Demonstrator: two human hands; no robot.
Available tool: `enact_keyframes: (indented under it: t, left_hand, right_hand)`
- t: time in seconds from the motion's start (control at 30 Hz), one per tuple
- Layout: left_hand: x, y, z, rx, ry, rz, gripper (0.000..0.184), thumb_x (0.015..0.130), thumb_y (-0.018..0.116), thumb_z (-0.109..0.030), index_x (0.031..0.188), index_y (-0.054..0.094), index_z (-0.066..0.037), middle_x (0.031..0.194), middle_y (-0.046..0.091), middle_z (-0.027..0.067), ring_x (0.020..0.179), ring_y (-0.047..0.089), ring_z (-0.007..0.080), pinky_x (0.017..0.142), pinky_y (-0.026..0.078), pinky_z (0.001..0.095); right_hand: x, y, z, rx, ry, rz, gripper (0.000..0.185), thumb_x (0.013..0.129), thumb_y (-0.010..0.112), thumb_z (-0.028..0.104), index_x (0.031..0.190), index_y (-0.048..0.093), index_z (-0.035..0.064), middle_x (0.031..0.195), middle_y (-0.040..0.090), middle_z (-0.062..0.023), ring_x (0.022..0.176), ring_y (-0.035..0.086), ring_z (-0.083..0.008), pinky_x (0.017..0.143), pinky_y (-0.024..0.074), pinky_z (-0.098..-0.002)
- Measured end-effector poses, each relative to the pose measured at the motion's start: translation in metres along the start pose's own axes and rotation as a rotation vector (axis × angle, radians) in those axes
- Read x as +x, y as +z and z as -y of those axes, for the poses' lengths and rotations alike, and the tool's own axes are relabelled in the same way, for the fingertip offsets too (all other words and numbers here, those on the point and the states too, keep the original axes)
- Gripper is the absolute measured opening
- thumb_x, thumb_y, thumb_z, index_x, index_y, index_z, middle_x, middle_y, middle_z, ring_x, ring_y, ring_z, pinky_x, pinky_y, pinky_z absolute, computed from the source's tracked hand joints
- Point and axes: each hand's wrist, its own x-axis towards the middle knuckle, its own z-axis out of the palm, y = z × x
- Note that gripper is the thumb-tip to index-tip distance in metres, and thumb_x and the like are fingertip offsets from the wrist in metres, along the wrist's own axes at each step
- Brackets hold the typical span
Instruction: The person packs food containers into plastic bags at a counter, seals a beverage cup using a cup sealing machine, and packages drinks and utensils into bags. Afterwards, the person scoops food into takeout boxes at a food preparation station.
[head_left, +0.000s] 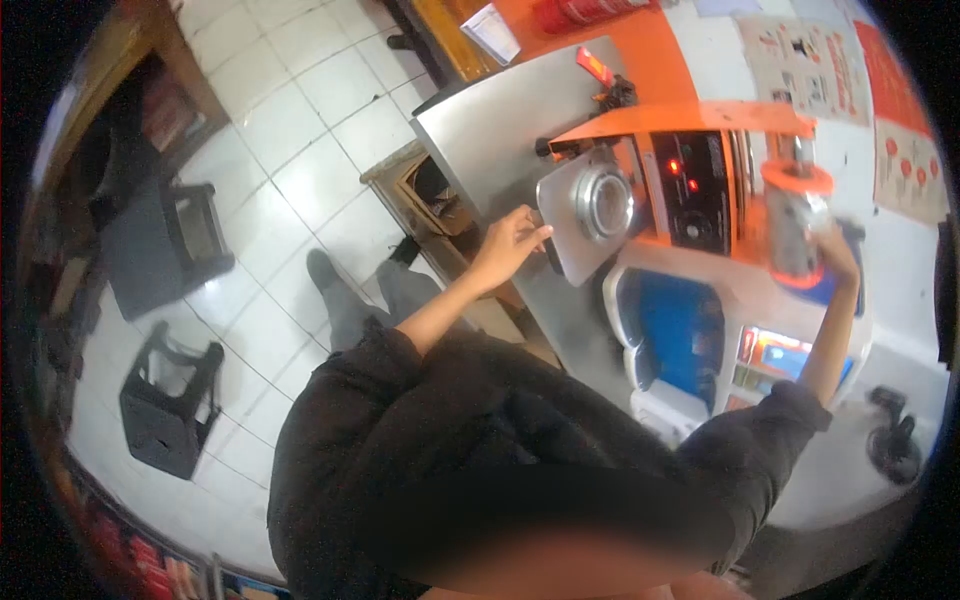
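at two o'clock in the head view, a metal tray (558, 214) juts from the orange machine (690, 208), its handle (552, 257) pinched by the left hand (513, 242); likely stiff and heavy, it is best held there. at three o'clock, the right hand (836, 254) is blurred against a roll (795, 235); its grip cannot be told.

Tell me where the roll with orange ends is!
In the head view, the roll is on the right side, just right of the black panel with red lights, with the person's right hand on it.

Ringed silver tray (568, 225), blurry orange-ended roll (793, 228)
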Motion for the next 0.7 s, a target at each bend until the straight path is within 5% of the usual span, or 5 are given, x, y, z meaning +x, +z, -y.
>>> enact_keyframes:
  t: [0.13, 0.2, 0.3, 0.43, 0.7]
  left_hand:
    - [-0.001, 0.002, -0.005, -0.059, -0.015, 0.033, 0.023, 0.089, 0.058, -0.019, 0.086, 0.046, 0.001, 0.081, 0.063, 0.0124, 0.072, 0.064, 0.0155, 0.063, 0.051, 0.0262]
    - [-0.005, 0.005, -0.014, 0.009, -0.026, 0.03, 0.023, 0.089, 0.058, -0.018, 0.087, 0.046, 0.001, 0.082, 0.063, 0.013, 0.073, 0.064, 0.0159, 0.063, 0.051, 0.0263]
    - [-0.001, 0.005, -0.011, 0.034, -0.054, 0.03, 0.023, 0.089, 0.058, -0.018, 0.089, 0.047, 0.001, 0.085, 0.062, 0.0142, 0.074, 0.064, 0.0168, 0.064, 0.052, 0.0265]
    - [0.005, 0.002, 0.004, -0.122, -0.148, 0.052, 0.023, 0.089, 0.058, -0.018, 0.09, 0.047, 0.002, 0.088, 0.062, 0.0147, 0.076, 0.064, 0.0188, 0.066, 0.053, 0.0267]
    - [0.031, 0.05, -0.083, 0.912, 0.27, -0.225, 0.076, 0.072, 0.074, -0.026, 0.132, 0.031, -0.004, 0.132, 0.038, 0.0205, 0.123, 0.042, 0.0297, 0.103, 0.032, 0.0431]
  right_hand:
    - [-0.052, 0.102, 0.082, -0.755, -0.541, -0.885, 0.108, 0.062, 0.08, 0.037, 0.14, 0.017, -0.0041, 0.133, 0.039, -0.0186, 0.12, 0.04, -0.0263, 0.103, 0.029, -0.0367]
    - [-0.089, 0.177, 0.126, -0.553, -0.488, -1.353, 0.097, 0.066, 0.08, 0.032, 0.136, 0.025, -0.0053, 0.127, 0.043, -0.0197, 0.116, 0.042, -0.0271, 0.102, 0.0291, -0.0376]
    - [-0.07, 0.317, 0.04, 0.228, -0.321, -1.336, 0.014, 0.085, 0.062, 0.009, 0.094, 0.055, 0.0003, 0.09, 0.058, -0.0088, 0.083, 0.055, -0.0186, 0.077, 0.044, -0.0287]
    - [-0.037, 0.48, -0.004, 0.458, -0.054, -0.644, 0.019, 0.089, 0.052, 0.013, 0.099, 0.058, -0.0017, 0.092, 0.062, -0.0095, 0.087, 0.057, -0.0193, 0.082, 0.0435, -0.0319]
    - [0.046, 0.538, 0.039, 0.093, -0.239, -0.814, 0.027, 0.087, 0.053, 0.014, 0.111, 0.053, 0.002, 0.099, 0.061, -0.0083, 0.089, 0.057, -0.0204, 0.081, 0.0439, -0.0328]
